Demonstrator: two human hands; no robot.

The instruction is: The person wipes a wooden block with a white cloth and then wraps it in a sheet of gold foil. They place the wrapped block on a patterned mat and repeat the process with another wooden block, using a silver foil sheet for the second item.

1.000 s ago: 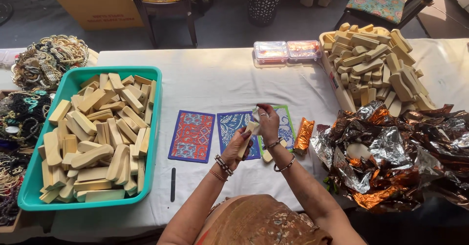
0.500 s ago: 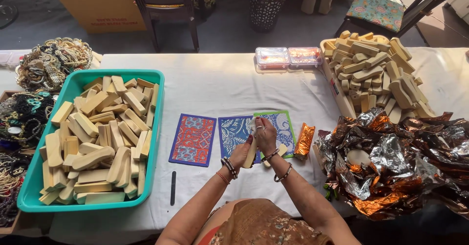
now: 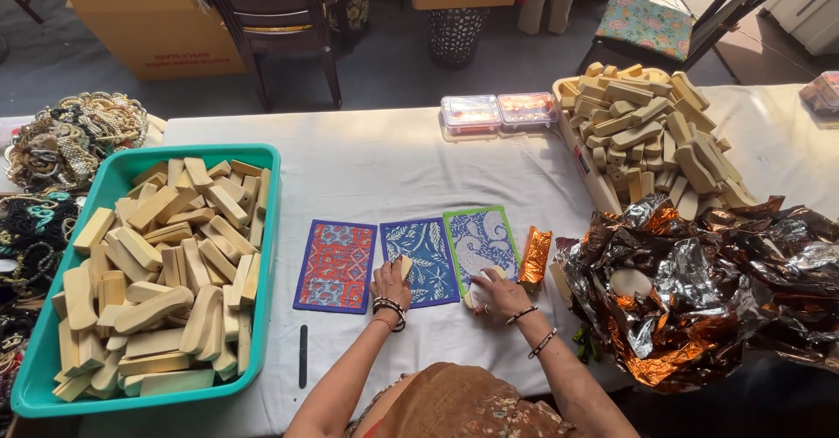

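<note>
Wooden block point(image 3: 403, 267) under left hand point(image 3: 391, 286) fingertips, gripped, long axis pointing away over blue card point(image 3: 419, 260); right hand point(image 3: 500, 293) closed round pale block point(image 3: 473, 297) w/ end toward green card point(image 3: 480, 239).

Three flat patterned cards lie in a row near the middle of the white table: one red and orange card with a blue edge point(image 3: 336, 266), one blue card with white leaves point(image 3: 419, 260), and one blue and white card with a green edge point(image 3: 481, 241). One big green plastic tub point(image 3: 271, 228) sits on the left, full of too many pale wooden blocks to count. Two clear plastic boxes point(image 3: 498, 112) sit at the far side. One thin black stick point(image 3: 303, 356) lies near. Two hands show, the left hand point(image 3: 391, 282) and the right hand point(image 3: 501, 293).
</note>
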